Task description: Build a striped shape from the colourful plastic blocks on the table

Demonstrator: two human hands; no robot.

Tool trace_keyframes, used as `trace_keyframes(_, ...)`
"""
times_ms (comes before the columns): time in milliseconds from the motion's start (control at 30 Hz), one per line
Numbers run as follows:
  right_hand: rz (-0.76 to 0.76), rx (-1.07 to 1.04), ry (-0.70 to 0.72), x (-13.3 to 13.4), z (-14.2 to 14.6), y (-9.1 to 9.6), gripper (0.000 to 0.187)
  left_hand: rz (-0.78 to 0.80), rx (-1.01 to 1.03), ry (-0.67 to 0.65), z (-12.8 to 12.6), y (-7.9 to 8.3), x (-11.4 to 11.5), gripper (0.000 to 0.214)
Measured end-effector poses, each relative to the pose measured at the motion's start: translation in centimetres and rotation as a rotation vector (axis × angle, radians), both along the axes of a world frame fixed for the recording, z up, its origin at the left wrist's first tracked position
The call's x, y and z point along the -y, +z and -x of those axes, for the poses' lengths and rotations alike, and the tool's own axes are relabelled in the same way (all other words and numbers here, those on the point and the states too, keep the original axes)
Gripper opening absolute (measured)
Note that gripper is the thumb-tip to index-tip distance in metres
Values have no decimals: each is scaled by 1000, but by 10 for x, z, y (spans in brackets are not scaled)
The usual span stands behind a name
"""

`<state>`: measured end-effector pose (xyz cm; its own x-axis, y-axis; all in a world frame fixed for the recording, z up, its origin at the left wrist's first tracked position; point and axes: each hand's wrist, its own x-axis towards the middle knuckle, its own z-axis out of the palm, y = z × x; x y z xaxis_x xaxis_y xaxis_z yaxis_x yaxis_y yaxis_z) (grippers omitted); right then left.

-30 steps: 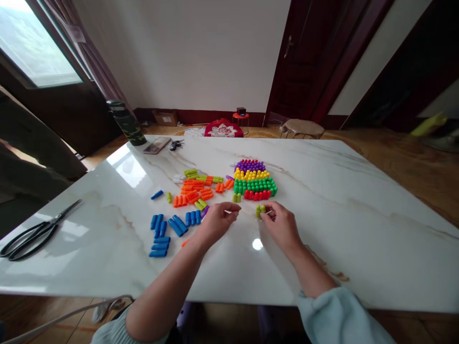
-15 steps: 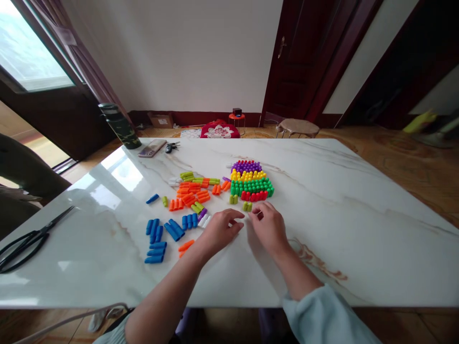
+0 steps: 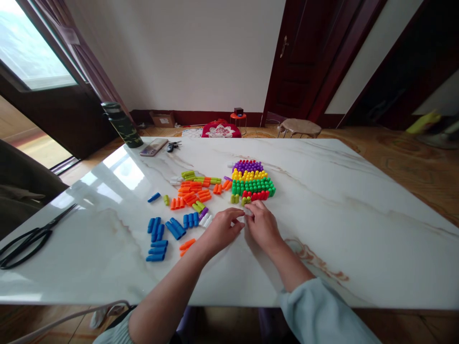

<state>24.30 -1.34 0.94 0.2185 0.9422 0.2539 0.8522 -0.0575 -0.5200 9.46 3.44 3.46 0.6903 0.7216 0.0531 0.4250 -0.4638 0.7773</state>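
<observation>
A block of upright pegs point(image 3: 253, 185) stands mid-table in rows of purple, yellow, green and red. My right hand point(image 3: 262, 225) is just in front of its red row, fingers pinched on a pair of yellow-green pegs point(image 3: 245, 200). Another yellow-green pair point(image 3: 234, 198) stands to the left of it. My left hand point(image 3: 223, 230) lies beside the right one with its fingers curled together, the tips almost touching the right hand; what they hold is too small to name.
Loose orange pegs point(image 3: 192, 192), blue pegs point(image 3: 161, 234) and white pegs point(image 3: 205, 220) lie left of my hands on the marble table point(image 3: 358, 215). Black scissors point(image 3: 27, 239) lie far left. A phone point(image 3: 153, 147), keys point(image 3: 173, 145) and a bottle point(image 3: 122, 125) sit at the back left.
Both hands have moved forward toward the red row and closer together. The yellow-green pegs in my right hand now sit against the front of the block.
</observation>
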Motion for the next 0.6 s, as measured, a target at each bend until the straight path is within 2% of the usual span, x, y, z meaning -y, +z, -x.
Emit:
trace_keyframes(267,42,66,-19,-2,4,3,31,-33,-19,40,2,0,-3,37)
trace_keyframes(400,55,86,-16,-2,5,7,34,-67,-47,76,8,6,-10,33)
trace_keyframes(500,74,85,-25,-1,5,11,34,-179,-159,182,23,14,-24,31)
trace_keyframes(600,109,73,-28,1,6,15,28,-325,-364,364,45,19,-40,40)
